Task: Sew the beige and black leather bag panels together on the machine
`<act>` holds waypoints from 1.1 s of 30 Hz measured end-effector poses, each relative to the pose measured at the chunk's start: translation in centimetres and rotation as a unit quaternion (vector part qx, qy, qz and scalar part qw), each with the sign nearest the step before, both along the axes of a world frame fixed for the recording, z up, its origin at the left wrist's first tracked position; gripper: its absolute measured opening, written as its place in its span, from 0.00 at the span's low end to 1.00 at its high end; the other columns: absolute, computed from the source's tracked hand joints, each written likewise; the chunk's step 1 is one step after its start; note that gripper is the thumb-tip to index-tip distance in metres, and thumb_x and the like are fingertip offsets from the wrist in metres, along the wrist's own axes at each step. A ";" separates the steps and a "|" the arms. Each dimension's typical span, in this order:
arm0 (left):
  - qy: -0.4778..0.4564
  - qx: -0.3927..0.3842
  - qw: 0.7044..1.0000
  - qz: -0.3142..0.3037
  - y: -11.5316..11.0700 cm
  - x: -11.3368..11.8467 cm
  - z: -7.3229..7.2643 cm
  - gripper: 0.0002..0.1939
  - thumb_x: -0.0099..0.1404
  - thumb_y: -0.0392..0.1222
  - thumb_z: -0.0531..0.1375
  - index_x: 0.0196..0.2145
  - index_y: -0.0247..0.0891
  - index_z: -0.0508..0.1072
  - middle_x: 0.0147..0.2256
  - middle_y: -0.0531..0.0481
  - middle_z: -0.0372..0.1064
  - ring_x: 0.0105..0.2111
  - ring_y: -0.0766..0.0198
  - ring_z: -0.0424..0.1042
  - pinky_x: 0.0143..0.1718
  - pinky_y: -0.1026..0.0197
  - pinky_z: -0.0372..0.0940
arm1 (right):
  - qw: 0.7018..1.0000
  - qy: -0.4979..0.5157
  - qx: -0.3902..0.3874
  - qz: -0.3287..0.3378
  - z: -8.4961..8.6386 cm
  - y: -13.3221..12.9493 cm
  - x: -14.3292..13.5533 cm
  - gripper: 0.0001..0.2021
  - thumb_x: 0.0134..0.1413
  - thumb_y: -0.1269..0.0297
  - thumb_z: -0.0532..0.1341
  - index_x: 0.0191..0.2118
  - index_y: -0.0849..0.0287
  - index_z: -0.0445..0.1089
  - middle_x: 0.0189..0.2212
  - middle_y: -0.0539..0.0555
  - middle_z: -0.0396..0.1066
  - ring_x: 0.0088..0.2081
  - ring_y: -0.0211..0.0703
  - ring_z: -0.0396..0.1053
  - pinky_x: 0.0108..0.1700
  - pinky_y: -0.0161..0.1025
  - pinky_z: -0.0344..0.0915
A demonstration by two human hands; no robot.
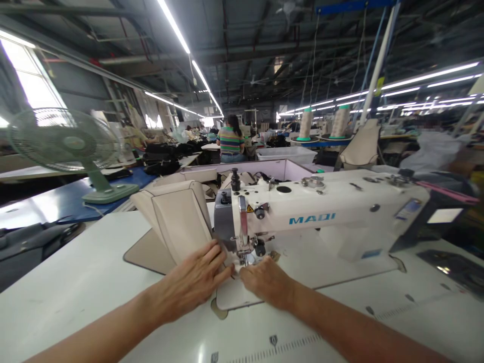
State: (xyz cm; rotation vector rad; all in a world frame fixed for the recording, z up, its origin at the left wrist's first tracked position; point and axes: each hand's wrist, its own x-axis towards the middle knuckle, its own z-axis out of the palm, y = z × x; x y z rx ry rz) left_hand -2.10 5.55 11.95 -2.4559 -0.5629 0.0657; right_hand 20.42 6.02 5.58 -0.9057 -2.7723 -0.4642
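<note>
A beige bag piece (177,214) with dark edges stands folded up to the left of the white sewing machine (340,206), with a flat flap (147,252) spread on the table beneath. My left hand (196,277) grips its lower right edge, fingers bent over it and thumb pointing toward the needle. My right hand (268,283) is closed in a pinch just right of the presser foot (247,256). Whatever lies between its fingertips is hidden. Both hands rest low, close together in front of the needle area.
The white tabletop (94,317) bears a ruler scale along its front. Behind the machine stands a pinkish bin (260,169) of pieces. A green fan (75,146) stands at left near dark bags (34,247). Thread cones (305,126) and other people are farther back.
</note>
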 end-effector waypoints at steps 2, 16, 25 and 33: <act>-0.017 0.016 0.999 -0.035 0.2 0.3 -0.9 0.15 0.60 0.33 0.61 0.46 0.35 0.68 0.40 0.46 0.68 0.42 0.53 0.64 0.57 0.46 0.48 | 1.000 -0.012 0.011 0.011 0.6 -0.2 0.1 0.09 0.60 0.81 0.53 0.34 0.61 0.61 0.26 0.50 0.70 0.24 0.42 0.68 0.23 0.39 0.56; -0.159 0.011 0.974 -0.159 0.8 2.0 -4.1 0.10 0.68 0.32 0.54 0.28 0.34 0.68 0.26 0.51 0.63 0.28 0.63 0.60 0.34 0.56 0.53 | 0.994 0.011 0.094 -0.052 -1.8 -3.8 0.3 0.30 0.43 0.81 0.61 0.55 0.77 0.56 0.26 0.50 0.67 0.20 0.43 0.65 0.18 0.43 0.51; -0.177 -0.002 0.972 -0.156 2.4 2.3 -4.7 0.10 0.66 0.31 0.57 0.26 0.34 0.68 0.26 0.51 0.63 0.29 0.62 0.61 0.33 0.55 0.53 | 0.990 0.073 0.120 -0.022 -2.2 -2.3 0.4 0.19 0.53 0.81 0.55 0.52 0.73 0.61 0.22 0.48 0.67 0.17 0.40 0.64 0.17 0.42 0.42; -0.190 -0.001 0.972 -0.137 3.6 2.2 -4.8 0.11 0.68 0.32 0.55 0.27 0.33 0.69 0.27 0.50 0.65 0.30 0.62 0.62 0.36 0.54 0.55 | 0.982 0.148 0.121 0.002 -2.6 -1.9 0.5 0.15 0.67 0.75 0.44 0.46 0.68 0.67 0.19 0.48 0.65 0.14 0.40 0.63 0.15 0.42 0.40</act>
